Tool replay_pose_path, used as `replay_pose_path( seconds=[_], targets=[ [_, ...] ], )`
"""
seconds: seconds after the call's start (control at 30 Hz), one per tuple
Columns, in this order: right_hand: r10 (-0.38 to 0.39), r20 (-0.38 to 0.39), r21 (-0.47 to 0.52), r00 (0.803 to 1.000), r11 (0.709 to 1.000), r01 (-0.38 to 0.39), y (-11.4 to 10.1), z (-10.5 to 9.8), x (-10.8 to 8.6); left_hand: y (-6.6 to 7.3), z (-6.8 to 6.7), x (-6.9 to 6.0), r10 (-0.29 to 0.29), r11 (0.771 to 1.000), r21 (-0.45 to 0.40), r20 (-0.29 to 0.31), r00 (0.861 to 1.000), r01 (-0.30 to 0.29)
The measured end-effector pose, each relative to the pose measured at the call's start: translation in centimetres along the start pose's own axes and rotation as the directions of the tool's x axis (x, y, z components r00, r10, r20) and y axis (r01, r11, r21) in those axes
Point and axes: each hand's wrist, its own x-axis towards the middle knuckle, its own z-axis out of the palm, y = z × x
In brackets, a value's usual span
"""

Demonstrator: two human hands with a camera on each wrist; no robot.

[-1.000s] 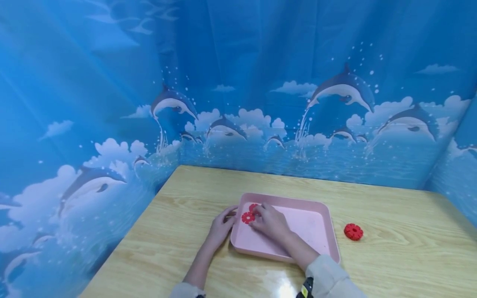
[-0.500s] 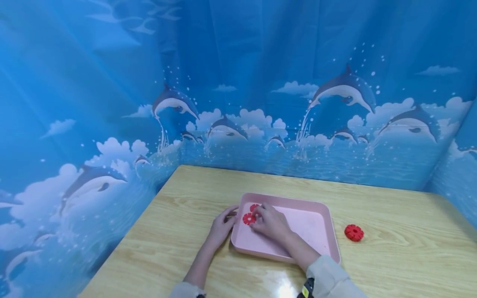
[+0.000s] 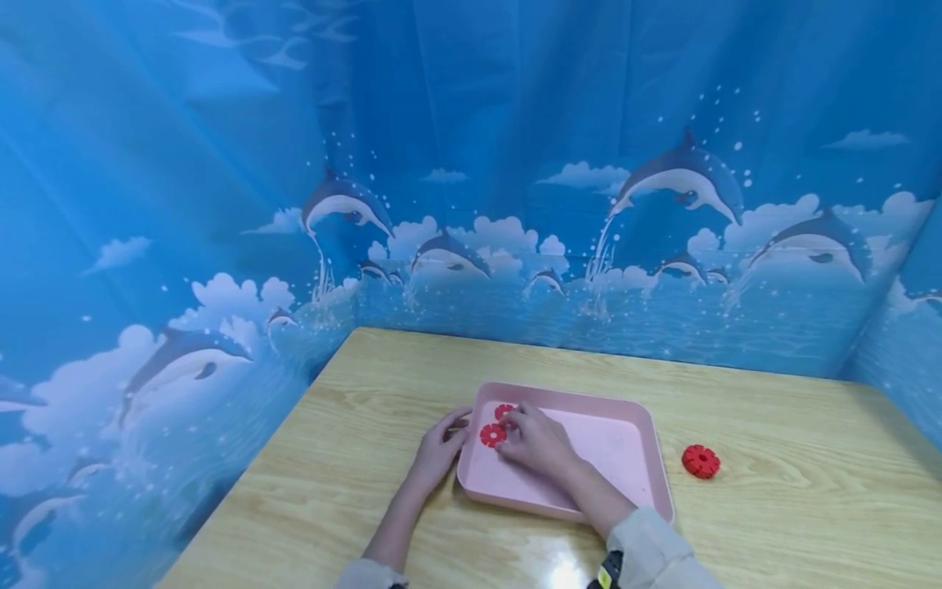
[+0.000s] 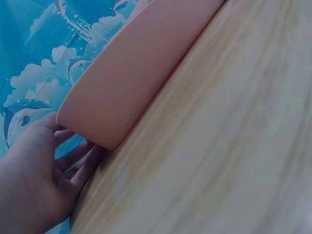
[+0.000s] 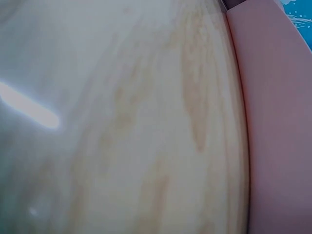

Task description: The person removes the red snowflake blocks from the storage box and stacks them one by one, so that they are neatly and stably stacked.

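In the head view, a pink tray (image 3: 589,513) lies on the table with two red notched snowflake discs at its left end. My right hand (image 3: 540,446) reaches over the front rim and pinches the nearer red snowflake disc (image 3: 493,435) by its right edge, between thumb and fingers. Just behind it lies the other red disc (image 3: 504,411), partly covered by the fingers. My left hand (image 3: 436,454) rests against the tray's left wall from outside; in the left wrist view its relaxed fingers (image 4: 66,160) touch the tray's end. The right wrist view holds no part of the hand.
To the right of the tray, a thick red notched disc (image 3: 701,461), seemingly a stack, sits on the wooden table (image 3: 795,483). A blue dolphin-print curtain (image 3: 471,164) hangs behind the table and along both sides.
The nearer disc has slid very slightly toward me inside the tray. Both hands keep almost the same place, and the head view has shifted a little.
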Motion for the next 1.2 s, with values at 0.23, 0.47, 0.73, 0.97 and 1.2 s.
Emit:
replay_pose_path(
  seconds=[0.23,0.47,0.73,0.97,1.2],
  targets=[
    [-0.024,-0.039,-0.016,0.999,1.0,0.023,0.1,0.2,0.1,0.2,0.1,0.0,-0.012,1.0,0.008,-0.006,1.0,0.012],
    [0.005,-0.025,-0.008,1.0,1.0,-0.005,-0.2,-0.6,0.0,-1.1,0.2,0.4,-0.005,1.0,0.006,-0.007,1.0,0.005],
    [0.108,-0.036,0.067,0.993,0.992,-0.106,-0.5,-3.3,-1.2,-3.9,0.5,1.5,-0.005,1.0,-0.021,-0.021,1.0,0.005],
    [0.129,-0.065,0.078,0.99,0.989,-0.124,0.3,-5.7,-3.2,-4.2,0.4,1.5,0.0,1.0,-0.006,-0.022,1.0,0.0],
    [0.127,-0.096,0.093,0.987,0.989,-0.118,1.3,-7.6,-5.1,-4.0,0.4,1.4,-0.004,1.0,-0.003,-0.019,1.0,0.003]
  ],
)
